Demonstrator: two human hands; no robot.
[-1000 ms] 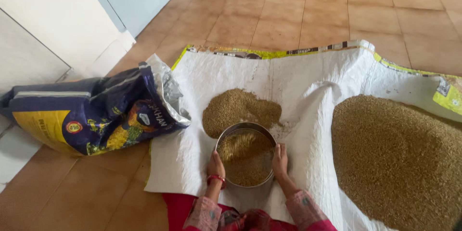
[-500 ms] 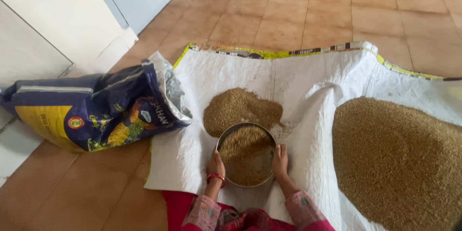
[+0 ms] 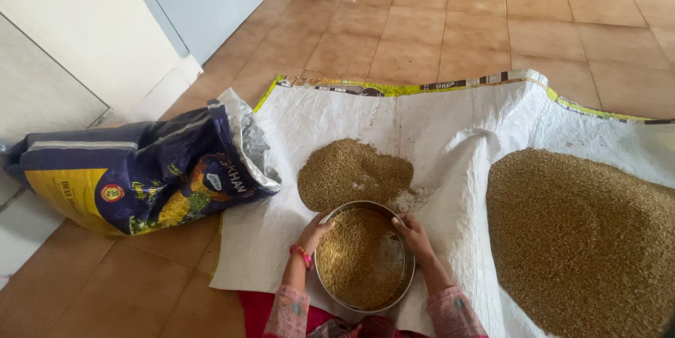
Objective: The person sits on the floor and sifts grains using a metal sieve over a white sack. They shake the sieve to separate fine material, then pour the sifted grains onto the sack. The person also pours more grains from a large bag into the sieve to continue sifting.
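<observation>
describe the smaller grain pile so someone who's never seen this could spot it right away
Start at the white woven sheet spread on the tiled floor. The smaller grain pile sits near its middle, just beyond the round metal sieve. Unlike the big heap at the right, it is low, compact and beside the blue bag.

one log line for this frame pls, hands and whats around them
left hand: grips sieve rim | right hand: grips sieve rim | round metal sieve: holds grain | small grain pile beyond | large grain pile right | blue sack left

A shiny metal sieve holds dry, grainy seed. Beneath it lies a matt white woven plastic sheet. At left, a glossy plastic bag rests on smooth terracotta floor tiles.
</observation>
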